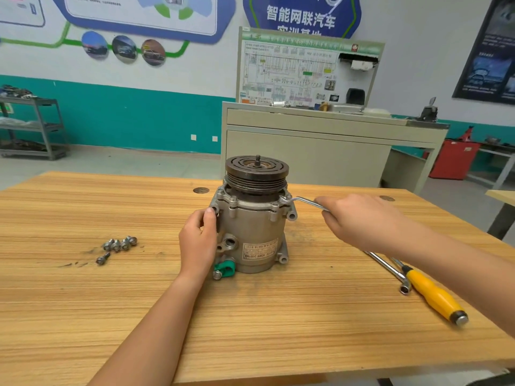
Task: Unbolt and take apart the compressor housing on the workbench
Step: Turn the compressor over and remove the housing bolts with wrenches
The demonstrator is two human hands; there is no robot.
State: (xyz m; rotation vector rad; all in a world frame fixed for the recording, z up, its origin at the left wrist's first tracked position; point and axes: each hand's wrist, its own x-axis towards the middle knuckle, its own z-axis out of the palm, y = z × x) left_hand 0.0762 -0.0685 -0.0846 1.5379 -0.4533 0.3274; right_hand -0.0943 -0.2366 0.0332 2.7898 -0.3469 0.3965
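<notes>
Grey cast-metal compressor housing (252,232) stands upright mid-tabletop (250,316), pulley on top. Right hand (359,221) has its fingers curled round the bent steel wrench (303,201), handle running level rightward from a top flange bolt. Left hand (199,238) grips the opposite side, bracing. Loosening should sweep the handle toward the far edge.
</notes>
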